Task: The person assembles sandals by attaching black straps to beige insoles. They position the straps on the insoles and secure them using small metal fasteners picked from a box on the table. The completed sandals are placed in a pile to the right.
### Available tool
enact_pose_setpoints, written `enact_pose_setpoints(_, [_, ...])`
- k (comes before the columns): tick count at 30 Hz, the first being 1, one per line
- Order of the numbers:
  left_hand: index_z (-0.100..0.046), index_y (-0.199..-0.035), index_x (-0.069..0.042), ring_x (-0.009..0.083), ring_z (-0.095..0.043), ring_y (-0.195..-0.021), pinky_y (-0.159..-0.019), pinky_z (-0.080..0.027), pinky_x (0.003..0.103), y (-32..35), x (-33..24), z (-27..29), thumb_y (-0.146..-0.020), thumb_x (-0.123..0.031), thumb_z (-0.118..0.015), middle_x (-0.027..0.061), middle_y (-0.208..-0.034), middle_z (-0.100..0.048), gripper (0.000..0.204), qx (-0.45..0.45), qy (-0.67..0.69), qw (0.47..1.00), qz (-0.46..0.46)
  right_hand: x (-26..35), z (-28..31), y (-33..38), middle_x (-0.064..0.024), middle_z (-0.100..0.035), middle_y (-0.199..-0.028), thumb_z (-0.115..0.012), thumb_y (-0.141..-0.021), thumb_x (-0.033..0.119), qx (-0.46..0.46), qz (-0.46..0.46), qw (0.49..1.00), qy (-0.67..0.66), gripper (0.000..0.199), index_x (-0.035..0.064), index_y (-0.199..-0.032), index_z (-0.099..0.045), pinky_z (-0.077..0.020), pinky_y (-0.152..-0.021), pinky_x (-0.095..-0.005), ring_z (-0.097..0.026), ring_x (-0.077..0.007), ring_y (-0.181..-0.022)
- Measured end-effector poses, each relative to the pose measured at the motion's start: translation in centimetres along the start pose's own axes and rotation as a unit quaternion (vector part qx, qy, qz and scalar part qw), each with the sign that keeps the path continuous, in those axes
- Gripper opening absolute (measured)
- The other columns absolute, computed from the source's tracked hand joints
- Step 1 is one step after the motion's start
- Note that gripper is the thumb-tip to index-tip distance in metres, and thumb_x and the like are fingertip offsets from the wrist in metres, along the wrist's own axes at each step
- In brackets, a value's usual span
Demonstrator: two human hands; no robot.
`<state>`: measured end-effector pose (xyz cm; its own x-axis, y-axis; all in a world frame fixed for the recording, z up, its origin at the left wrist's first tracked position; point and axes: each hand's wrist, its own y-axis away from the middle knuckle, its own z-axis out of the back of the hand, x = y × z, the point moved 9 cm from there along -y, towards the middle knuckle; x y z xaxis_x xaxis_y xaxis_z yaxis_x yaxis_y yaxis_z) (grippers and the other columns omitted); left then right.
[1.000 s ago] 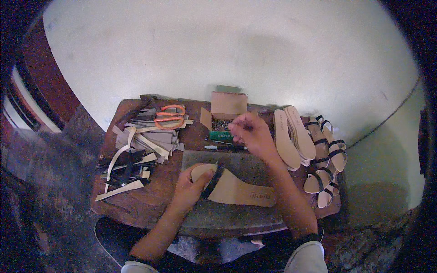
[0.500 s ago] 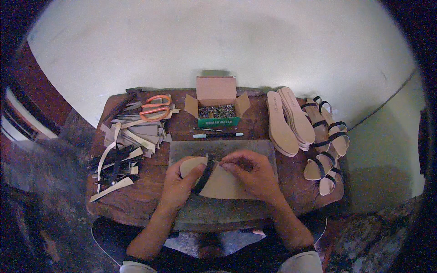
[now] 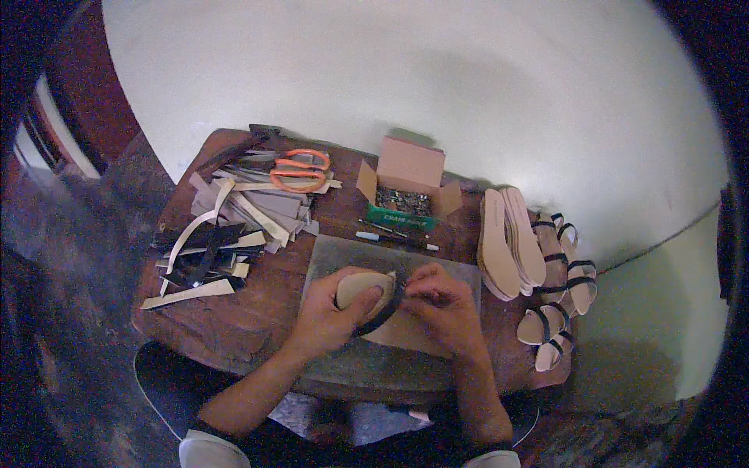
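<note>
Sandal sole: gripped by left hand, crossed by black strap, cannot tell if fastened; right hand pinched beside strap, on what unclear; stacked soles strapless.

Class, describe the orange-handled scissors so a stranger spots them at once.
On the brown wooden table, find the pile of flat grey strips toward the back left. On top lie the orange-handled scissors, their looped handles the only orange there.

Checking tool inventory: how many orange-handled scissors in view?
1 pair of orange-handled scissors, lying on the pile of strips at the far left of the table. Others could be hidden under the strips.
</note>
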<state>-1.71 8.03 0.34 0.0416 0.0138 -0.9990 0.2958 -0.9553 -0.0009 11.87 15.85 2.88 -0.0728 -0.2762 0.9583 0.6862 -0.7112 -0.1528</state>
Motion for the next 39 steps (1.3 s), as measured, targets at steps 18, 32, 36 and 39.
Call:
enact_pose_setpoints(18, [-0.062, -0.103, -0.001, 0.0152, -0.063, -0.083, -0.075, -0.050, 0.029, -0.1, -0.1, -0.2, -0.085, -0.015, -0.065, 0.0097, -0.091, -0.067, 0.022, -0.003, 0.002, 0.999, -0.051, -1.5, 0.3, 0.3, -0.0078, -0.058, -0.100, -0.067, -0.076, 0.000, -0.022, -0.059, 0.998, -0.002, 0.013, 0.0018, -0.089, -0.065, -0.0464, -0.082, -0.0283, -0.057, -0.0174, -0.094])
enact_pose_setpoints(32, [-0.064, -0.100, -0.002, 0.0164, -0.064, -0.084, -0.074, -0.050, 0.030, 0.0, -0.5, -0.1, -0.083, -0.010, -0.065, 0.0101, -0.091, -0.067, 0.018, -0.020, -0.020, 0.998, -0.064, -1.8, 0.1, 0.2, -0.0051, -0.059, -0.096, -0.067, -0.076, -0.002, -0.032, -0.056, 0.998, -0.011, 0.014, 0.0023, -0.088, -0.063, -0.0462, -0.081, -0.0279, -0.057, -0.0147, -0.091])
enact_pose_setpoints(36, [-0.064, -0.099, -0.003, 0.0177, -0.064, -0.083, -0.074, -0.050, 0.030, 0.1, -0.8, -0.1, -0.081, -0.009, -0.067, 0.0101, -0.090, -0.066, 0.019, -0.024, -0.025, 0.996, -0.079, -2.6, -0.3, 0.1, -0.0019, -0.057, -0.098, -0.070, -0.075, 0.002, -0.025, -0.074, 0.997, -0.022, 0.019, 0.0045, -0.092, -0.060, -0.0434, -0.078, -0.0243, -0.054, -0.0101, -0.088])
enact_pose_setpoints(39, [-0.064, -0.098, -0.003, 0.0184, -0.064, -0.083, -0.074, -0.050, 0.030, 0.2, -1.0, 0.1, -0.080, -0.009, -0.069, 0.0098, -0.090, -0.066, 0.020, -0.033, -0.033, 0.994, -0.101, -2.6, -0.3, 0.3, -0.0037, -0.059, -0.102, -0.070, -0.077, 0.003, -0.054, -0.096, 0.993, -0.043, 0.023, 0.0039, -0.097, -0.061, -0.0465, -0.084, -0.0269, -0.058, -0.0129, -0.094])
